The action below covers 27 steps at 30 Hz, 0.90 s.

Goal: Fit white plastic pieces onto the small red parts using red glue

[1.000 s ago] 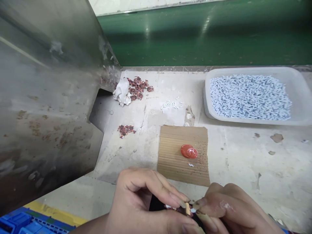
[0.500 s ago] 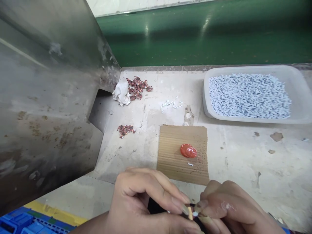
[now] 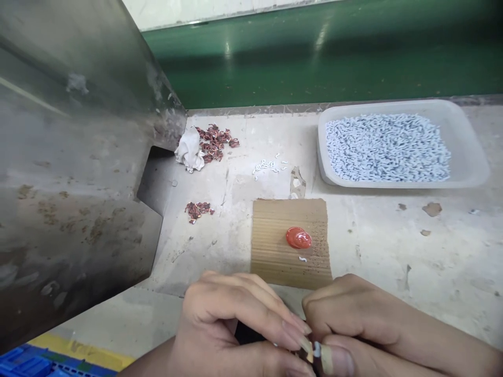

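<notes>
We've got the orange-tipped part (image 3: 310,353) pinched in our left hand (image 3: 231,319), pale bit (image 3: 316,348) in our right hand (image 3: 365,319), side by side, nearside of the cardboard (image 3: 275,225).

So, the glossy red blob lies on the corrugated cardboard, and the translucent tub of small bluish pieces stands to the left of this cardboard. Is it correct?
Not left: in the head view, the translucent tub stands farther back and to the right of the corrugated cardboard. The glossy red blob does lie on it.
</notes>
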Each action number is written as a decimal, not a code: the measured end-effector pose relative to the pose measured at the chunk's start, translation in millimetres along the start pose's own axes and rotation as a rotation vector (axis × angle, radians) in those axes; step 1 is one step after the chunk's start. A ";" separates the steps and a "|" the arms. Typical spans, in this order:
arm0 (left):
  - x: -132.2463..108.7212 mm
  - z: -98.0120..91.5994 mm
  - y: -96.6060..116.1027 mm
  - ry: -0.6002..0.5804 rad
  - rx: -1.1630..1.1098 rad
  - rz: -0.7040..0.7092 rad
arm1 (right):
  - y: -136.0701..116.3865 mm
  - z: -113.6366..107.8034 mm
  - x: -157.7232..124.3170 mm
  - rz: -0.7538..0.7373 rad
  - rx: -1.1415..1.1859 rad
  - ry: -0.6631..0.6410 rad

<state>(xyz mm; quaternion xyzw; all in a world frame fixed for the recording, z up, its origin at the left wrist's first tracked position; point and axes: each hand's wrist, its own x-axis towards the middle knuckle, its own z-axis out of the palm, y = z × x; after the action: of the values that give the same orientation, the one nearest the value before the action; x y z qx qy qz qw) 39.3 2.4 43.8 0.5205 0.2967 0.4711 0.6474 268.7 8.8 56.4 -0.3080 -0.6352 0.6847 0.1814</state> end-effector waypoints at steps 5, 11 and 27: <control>0.6 -0.2 2.1 0.011 0.040 -0.009 | -0.9 -0.6 5.8 0.104 0.105 -0.035; 1.5 -2.1 0.4 -0.002 0.062 -0.032 | -2.9 2.7 1.4 0.227 0.147 -0.066; -3.2 3.4 -14.5 0.021 -0.196 -0.070 | 9.2 7.2 -23.1 0.191 0.186 0.053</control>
<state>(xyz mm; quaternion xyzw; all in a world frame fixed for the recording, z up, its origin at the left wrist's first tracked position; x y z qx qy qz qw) 45.4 -2.1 30.6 0.4389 0.2741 0.4803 0.7082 282.5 -12.6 51.8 -0.3668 -0.5319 0.7463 0.1598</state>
